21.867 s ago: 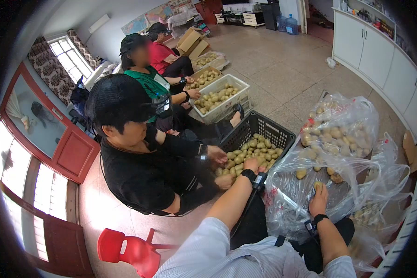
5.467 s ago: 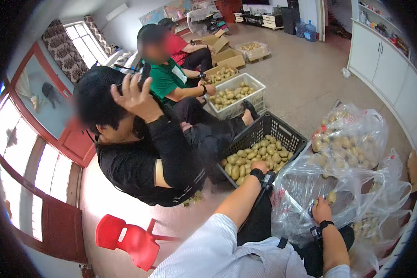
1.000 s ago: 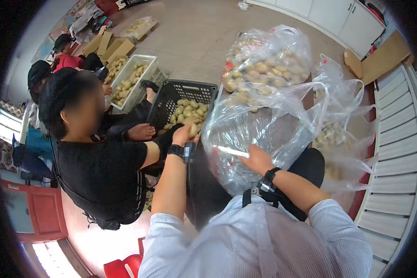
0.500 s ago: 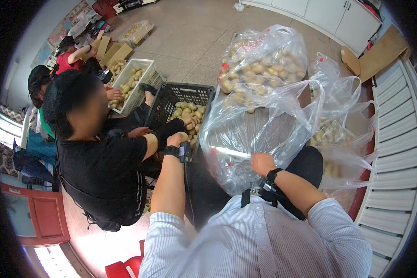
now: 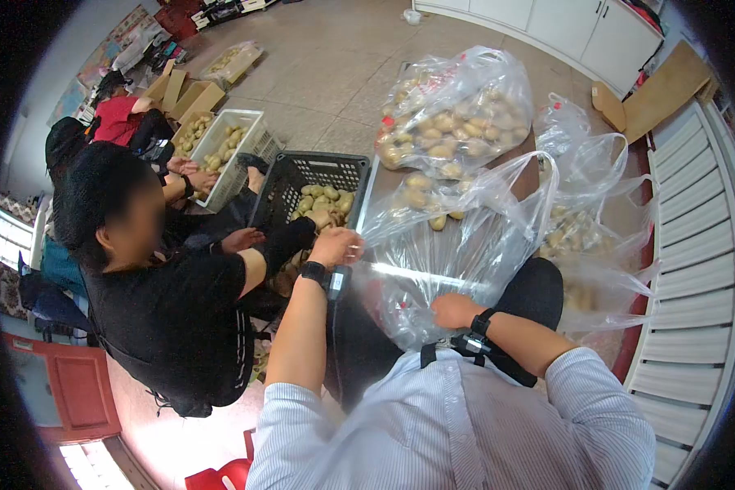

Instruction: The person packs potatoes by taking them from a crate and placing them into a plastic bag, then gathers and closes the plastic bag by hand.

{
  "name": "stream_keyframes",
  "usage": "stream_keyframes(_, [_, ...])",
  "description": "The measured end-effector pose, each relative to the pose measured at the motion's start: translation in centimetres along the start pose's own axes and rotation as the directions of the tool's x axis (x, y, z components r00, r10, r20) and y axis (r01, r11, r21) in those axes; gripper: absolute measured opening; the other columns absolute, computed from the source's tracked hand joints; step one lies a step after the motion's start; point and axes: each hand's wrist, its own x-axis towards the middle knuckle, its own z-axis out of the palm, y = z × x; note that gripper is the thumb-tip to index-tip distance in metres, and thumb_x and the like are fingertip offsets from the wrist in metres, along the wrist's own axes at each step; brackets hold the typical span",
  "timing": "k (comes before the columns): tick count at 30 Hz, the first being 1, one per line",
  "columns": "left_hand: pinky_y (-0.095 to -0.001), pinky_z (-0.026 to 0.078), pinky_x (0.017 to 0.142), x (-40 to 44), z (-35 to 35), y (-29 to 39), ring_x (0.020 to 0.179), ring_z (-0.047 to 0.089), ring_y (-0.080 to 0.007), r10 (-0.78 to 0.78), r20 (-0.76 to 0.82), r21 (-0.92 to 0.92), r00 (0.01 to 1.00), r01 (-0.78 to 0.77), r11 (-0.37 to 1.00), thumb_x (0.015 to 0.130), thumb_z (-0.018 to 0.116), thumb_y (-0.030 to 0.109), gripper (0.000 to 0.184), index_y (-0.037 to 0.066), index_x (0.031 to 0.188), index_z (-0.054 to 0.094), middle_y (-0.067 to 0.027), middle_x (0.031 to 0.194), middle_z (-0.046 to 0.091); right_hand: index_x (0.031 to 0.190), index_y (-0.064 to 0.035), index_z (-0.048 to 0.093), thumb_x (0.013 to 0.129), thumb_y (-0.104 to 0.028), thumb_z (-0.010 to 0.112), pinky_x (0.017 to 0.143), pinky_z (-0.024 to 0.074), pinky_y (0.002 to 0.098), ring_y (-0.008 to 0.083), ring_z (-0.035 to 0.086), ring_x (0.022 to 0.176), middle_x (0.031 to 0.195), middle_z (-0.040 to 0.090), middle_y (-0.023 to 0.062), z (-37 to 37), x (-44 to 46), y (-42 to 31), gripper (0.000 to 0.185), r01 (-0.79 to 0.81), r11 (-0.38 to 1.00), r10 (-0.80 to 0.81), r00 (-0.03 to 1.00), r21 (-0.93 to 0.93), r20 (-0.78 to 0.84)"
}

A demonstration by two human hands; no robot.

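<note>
Nearby: black crate (image 5: 328, 171) at eleven o'clock, co-worker's arm (image 5: 292, 238) crossing it | potato-filled bag (image 5: 457, 122), one o'clock | left hand (image 5: 336, 247) half-curled, right hand (image 5: 456, 311) curled against clear bag (image 5: 465, 265); can't tell any hold

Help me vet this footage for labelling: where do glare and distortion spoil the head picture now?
Head view: a white glare streak crosses the front bag, just above the right hand; head view: the floor is washed out at lower left; head view: fisheye bending bows the slatted panel at right, with black corners.
</note>
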Motion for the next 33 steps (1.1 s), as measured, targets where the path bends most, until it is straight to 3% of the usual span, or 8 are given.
stream_keyframes(7, [-0.0372, 0.055, 0.073, 0.9, 2.4, -0.2, 0.086, 0.066, -0.0218, -0.004, 0.207, 0.270, 0.978, -0.053, 0.961, 0.093, 0.056, 0.025, 0.024, 0.004, 0.104, 0.059, -0.0083, 0.105, 0.067, 0.079, -0.0006, 0.064, 0.071, -0.029, 0.058, 0.071, 0.0487, 0.0500, 0.0413, 0.062, 0.078, 0.080, 0.064, 0.0216, -1.8, 0.2, -0.2, 0.030, 0.206, 0.972, -0.212, 0.976, 0.111, 0.043])
stream_keyframes(15, [-0.0355, 0.055, 0.072, 2.1, 3.2, -0.8, 0.088, 0.063, -0.0170, 0.002, 0.143, 0.454, 0.990, -0.068, 0.888, 0.090, 0.061, 0.031, 0.031, 0.007, 0.110, 0.061, -0.0032, 0.104, 0.063, 0.078, -0.0009, 0.062, 0.082, -0.036, 0.057, 0.066, 0.0467, 0.0458, 0.0389, 0.060, 0.072, 0.077, 0.064, 0.0201, -3.7, -0.2, -2.2, 0.036, 0.236, 0.902, -0.322, 0.925, 0.362, 0.200])
stream_keyframes(17, [-0.0337, 0.054, 0.072, 2.2, 3.0, -0.7, 0.086, 0.061, -0.0155, 0.099, 0.142, 0.470, 0.985, -0.155, 0.869, 0.089, 0.062, 0.029, 0.033, 0.007, 0.113, 0.061, -0.0025, 0.102, 0.062, 0.077, -0.0011, 0.062, 0.086, -0.037, 0.056, 0.066, 0.0470, 0.0445, 0.0374, 0.061, 0.071, 0.075, 0.063, 0.0195, -6.0, -0.1, -1.8, 0.037, 0.250, 0.881, -0.242, 0.968, 0.401, -0.070])
stream_keyframes(19, [-0.0328, 0.054, 0.071, 1.2, 3.4, 0.4, 0.085, 0.060, -0.0150, 0.102, 0.074, 0.398, 0.992, -0.123, 0.909, 0.088, 0.063, 0.029, 0.034, 0.008, 0.115, 0.061, -0.0025, 0.101, 0.062, 0.092, -0.0054, 0.065, 0.087, -0.032, 0.061, 0.069, 0.0492, 0.0361, 0.0243, 0.064, 0.074, 0.079, 0.066, 0.0143, -5.7, 2.4, 1.5, 0.027, 0.132, 0.886, -0.048, 0.979, 0.445, -0.196])
stream_keyframes(21, [-0.0319, 0.053, 0.070, 0.9, 3.7, 0.8, 0.085, 0.059, -0.0146, 0.099, 0.005, 0.318, 0.995, -0.095, 0.943, 0.088, 0.063, 0.028, 0.034, 0.008, 0.116, 0.061, -0.0025, 0.101, 0.063, 0.097, -0.0061, 0.065, 0.086, -0.027, 0.062, 0.071, 0.0502, 0.0355, 0.0230, 0.064, 0.077, 0.082, 0.067, 0.0120, -7.7, 3.6, 4.3, 0.024, 0.078, 0.912, 0.082, 0.928, 0.403, -0.364])
stream_keyframes(23, [-0.0308, 0.050, 0.064, 1.1, 3.8, 0.8, 0.076, 0.060, -0.0164, 0.226, -0.113, 0.323, 0.967, -0.180, 0.929, 0.083, 0.063, 0.024, 0.034, 0.005, 0.111, 0.063, -0.0086, 0.095, 0.065, 0.106, -0.0034, 0.063, 0.082, -0.038, 0.063, 0.081, 0.0490, 0.0400, 0.0315, 0.063, 0.092, 0.106, 0.065, 0.0198, -12.9, 2.7, 4.4, 0.042, -0.085, 0.837, 0.287, 0.910, 0.541, -0.300])
stream_keyframes(25, [-0.0310, 0.051, 0.064, 0.9, 3.9, 0.9, 0.076, 0.060, -0.0166, 0.260, -0.132, 0.334, 0.956, -0.204, 0.920, 0.083, 0.064, 0.023, 0.034, 0.005, 0.112, 0.063, -0.0090, 0.096, 0.065, 0.110, -0.0003, 0.062, 0.079, -0.040, 0.066, 0.085, 0.0484, 0.0386, 0.0323, 0.063, 0.097, 0.106, 0.065, 0.0205, -12.8, 5.2, 9.4, 0.050, -0.014, 0.776, 0.335, 0.856, 0.630, -0.394])
stream_keyframes(33, [-0.0324, 0.051, 0.071, 1.3, 3.8, 0.7, 0.086, 0.061, -0.0181, 0.376, -0.158, 0.300, 0.913, -0.318, 0.899, 0.083, 0.066, 0.024, 0.035, 0.006, 0.113, 0.064, -0.0092, 0.107, 0.063, 0.119, -0.0032, 0.059, 0.088, -0.027, 0.059, 0.088, 0.0468, 0.0395, 0.0342, 0.061, 0.101, 0.111, 0.065, 0.0174, -21.6, 3.2, 16.9, 0.039, -0.180, 0.959, 0.279, 0.742, 0.220, -0.610])
